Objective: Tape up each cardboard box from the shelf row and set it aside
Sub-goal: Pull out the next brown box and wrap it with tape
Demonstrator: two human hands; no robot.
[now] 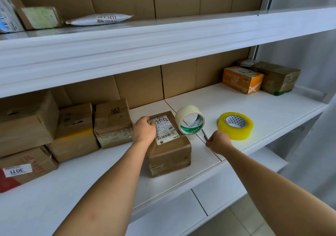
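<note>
A brown cardboard box (171,150) with a white shipping label stands on the white middle shelf (254,112). My left hand (144,130) rests on its top left, fingers curled over the label's corner. A cream tape roll (189,119) stands on edge, leaning against the box's right side. My right hand (219,142) grips a thin metal tool (204,134) whose tip points at that roll. A yellow tape roll (235,125) lies flat just right of my right hand.
A row of brown cardboard boxes (112,124) stands at the left of the shelf, some stacked. An orange box (242,79) and a brown box (278,78) sit at the far right. The upper shelf (163,35) holds parcels and a white mailer (101,19).
</note>
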